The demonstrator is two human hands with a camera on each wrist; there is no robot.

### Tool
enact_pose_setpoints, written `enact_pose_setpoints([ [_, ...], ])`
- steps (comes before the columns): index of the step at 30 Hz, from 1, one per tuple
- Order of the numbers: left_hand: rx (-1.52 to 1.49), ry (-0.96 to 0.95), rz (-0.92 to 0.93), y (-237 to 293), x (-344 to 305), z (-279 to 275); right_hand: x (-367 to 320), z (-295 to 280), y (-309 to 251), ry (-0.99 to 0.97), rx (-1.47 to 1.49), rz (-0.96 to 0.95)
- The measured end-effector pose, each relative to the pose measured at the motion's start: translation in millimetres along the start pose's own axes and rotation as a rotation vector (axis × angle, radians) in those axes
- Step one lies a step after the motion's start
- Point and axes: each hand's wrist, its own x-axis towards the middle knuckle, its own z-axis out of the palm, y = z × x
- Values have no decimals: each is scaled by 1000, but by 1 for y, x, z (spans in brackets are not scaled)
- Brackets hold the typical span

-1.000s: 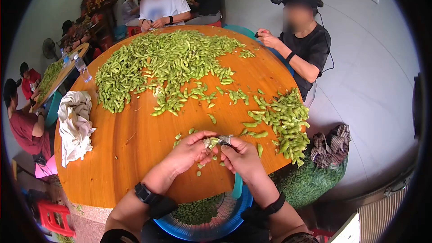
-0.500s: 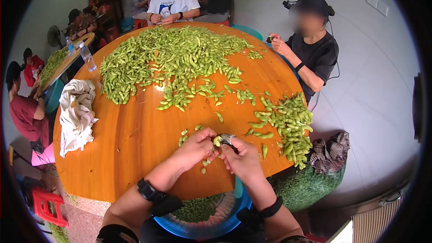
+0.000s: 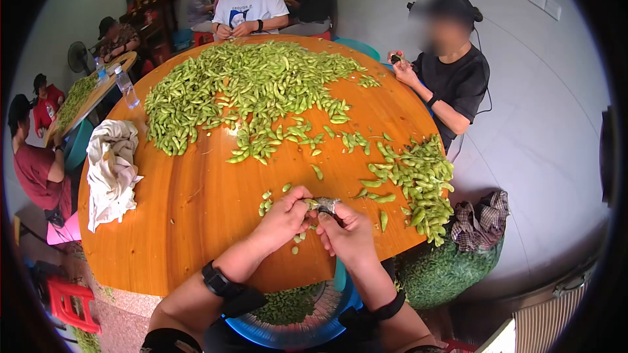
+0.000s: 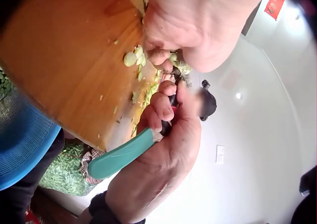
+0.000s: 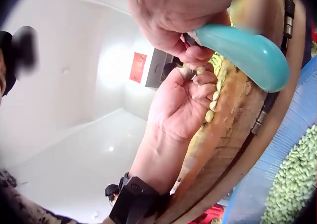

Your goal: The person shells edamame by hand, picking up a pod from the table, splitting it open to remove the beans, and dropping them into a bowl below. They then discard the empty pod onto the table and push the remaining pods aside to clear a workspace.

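Note:
Over the near edge of the table, my left hand (image 3: 284, 216) pinches a green soybean pod (image 3: 310, 203) between thumb and fingers. My right hand (image 3: 350, 235) meets it there, curled round a tool with a smooth, curved teal handle (image 5: 247, 50). The handle sticks out below the right palm in the left wrist view; the working end is mostly hidden by fingers. Something silvery grey (image 3: 326, 203) wraps the right fingertips beside the pod. Several pale shelled beans (image 3: 265, 204) lie on the wood by the left hand.
Unshelled pods form a large heap (image 3: 248, 85) across the table (image 3: 163, 222) and a smaller pile (image 3: 422, 186) at right. Below the edge, a blue basin (image 3: 281, 338) holds shelled beans. A white cloth (image 3: 111, 173) lies left, a green sack (image 3: 451, 271) stands right. Other people sit around.
Both hands stay together while the fingers shift at the pod. A pale bean showed at the left fingertips half a second ago; now the green pod shows there. The head view has tilted slightly.

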Motion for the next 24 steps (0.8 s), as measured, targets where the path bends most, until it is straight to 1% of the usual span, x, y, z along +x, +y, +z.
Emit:
enact_pose_setpoints([
  [2,-8,27,-17,-1,1,-2,-1,3,0,-7,14,7],
  [4,97,52,7,-7,5,-7,-3,5,-1,-2,38,4],
  [8,100,71,41,-2,3,-8,-2,0,-3,5,73,23],
  [10,723,64,213,7,-3,-13,-2,-12,-12,116,128,26],
  [11,731,60,217,11,-5,-15,-1,-23,-11,119,122,-13],
  [13,1251,110,548,14,-7,-14,0,-48,-11,112,-102,-33],
  [14,1254,108,555,19,-10,-9,1,-63,-6,116,-100,-40],
  [16,1495,297,619,28,-14,2,3,-87,-1,105,-644,-280],
  [17,1500,296,622,29,-10,4,3,-93,-1,107,-640,-283],
  [19,1455,302,528,30,4,4,0,-98,-9,169,-788,-340],
  [20,1467,300,528,30,14,3,1,-100,-7,172,-777,-343],
  [22,1451,257,625,28,39,-2,2,-102,-4,206,-687,-385],
  [23,1459,257,626,27,49,-4,3,-101,-4,207,-680,-387],
  [24,1403,172,588,28,57,-5,2,-100,-6,177,-641,-393],
])
